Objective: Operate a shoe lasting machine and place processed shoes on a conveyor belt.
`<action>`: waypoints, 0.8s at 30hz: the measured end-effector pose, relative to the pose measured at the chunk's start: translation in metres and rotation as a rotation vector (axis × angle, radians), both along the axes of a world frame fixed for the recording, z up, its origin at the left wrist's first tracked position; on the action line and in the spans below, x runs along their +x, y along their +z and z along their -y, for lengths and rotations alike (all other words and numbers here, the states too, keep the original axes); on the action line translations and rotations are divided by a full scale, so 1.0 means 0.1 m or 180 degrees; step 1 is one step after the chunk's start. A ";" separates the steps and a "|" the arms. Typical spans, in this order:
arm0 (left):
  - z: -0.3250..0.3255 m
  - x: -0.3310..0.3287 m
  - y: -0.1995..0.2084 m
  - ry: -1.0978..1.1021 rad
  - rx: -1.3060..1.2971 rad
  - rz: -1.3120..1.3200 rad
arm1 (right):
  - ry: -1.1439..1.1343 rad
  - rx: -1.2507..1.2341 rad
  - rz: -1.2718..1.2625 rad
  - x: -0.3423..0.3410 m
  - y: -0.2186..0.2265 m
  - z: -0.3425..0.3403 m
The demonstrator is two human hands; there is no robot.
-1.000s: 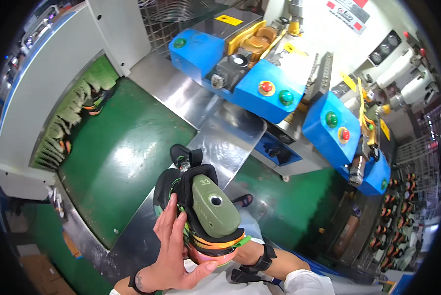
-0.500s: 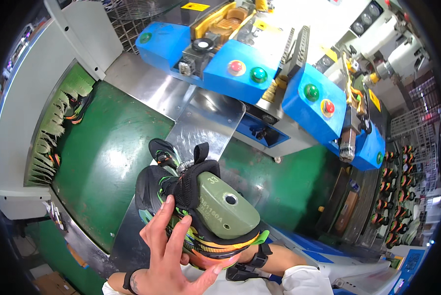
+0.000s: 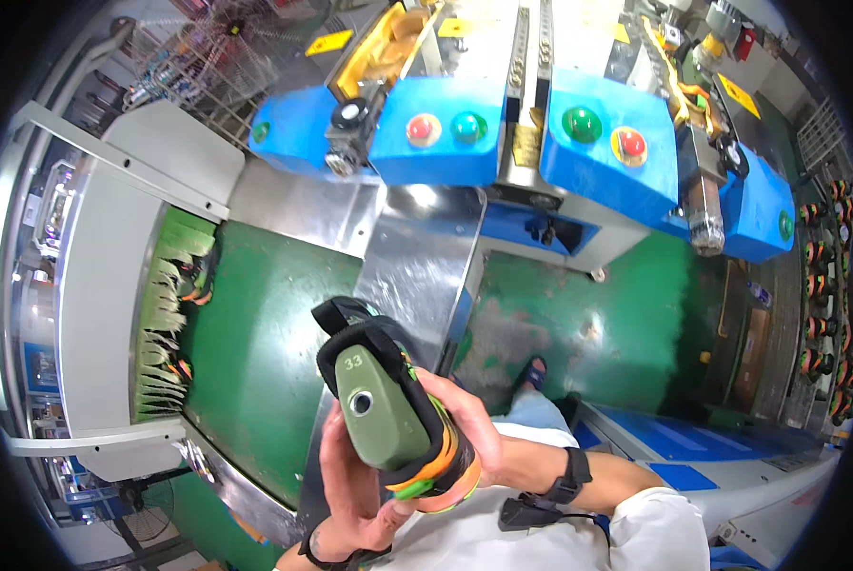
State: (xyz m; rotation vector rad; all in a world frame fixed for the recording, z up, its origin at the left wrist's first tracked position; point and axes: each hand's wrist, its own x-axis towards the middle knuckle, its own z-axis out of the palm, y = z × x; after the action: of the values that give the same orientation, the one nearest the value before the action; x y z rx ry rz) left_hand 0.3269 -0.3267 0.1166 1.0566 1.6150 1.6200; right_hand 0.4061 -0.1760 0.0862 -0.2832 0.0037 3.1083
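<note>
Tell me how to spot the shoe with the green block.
Find the white shirt at the bottom, then the left hand and right hand above it. Between them sits the shoe, a green block filling its opening. Unlike the shoes at far right, this one is held.

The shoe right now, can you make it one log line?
left hand: holding shoe; right hand: holding shoe; green last: in shoe opening

Shoe [image 3: 425, 404]: outsole out of sight; toe, as far as one can tell, mostly hidden behind the tongue.
Left hand [image 3: 355, 485]: fingertips partly hidden behind the shoe.
Right hand [image 3: 469, 419]: some fingers hidden beneath it.
Machine-side shoes [image 3: 201, 274]: partly covered by green bristles [image 3: 158, 366].
Racked shoes [image 3: 815, 284]: small, blurred.
White shirt [image 3: 565, 544]: cut off below.
</note>
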 end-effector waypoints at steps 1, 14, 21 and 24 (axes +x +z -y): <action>0.06 0.01 -0.06 0.0218 0.0050 0.0568 | 0.0008 0.0038 -0.0046 -0.01 0.05 -0.01; 0.36 -0.26 0.05 -0.1287 -0.0963 -0.0206 | -0.0548 0.1584 0.0886 -0.12 0.29 0.20; 0.48 -0.21 -0.07 -0.1417 -0.0783 -0.0448 | -0.0620 0.1754 0.1122 -0.10 0.27 0.32; 0.46 -0.17 -0.05 -0.1388 -0.0793 -0.0118 | -0.0663 0.1651 0.1178 -0.05 0.30 0.36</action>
State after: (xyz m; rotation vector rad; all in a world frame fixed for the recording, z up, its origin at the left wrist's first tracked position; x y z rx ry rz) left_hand 0.3104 -0.3726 0.1114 1.2071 1.4379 1.0905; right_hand 0.4010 -0.2123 0.1167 -0.7642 -0.7099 2.6752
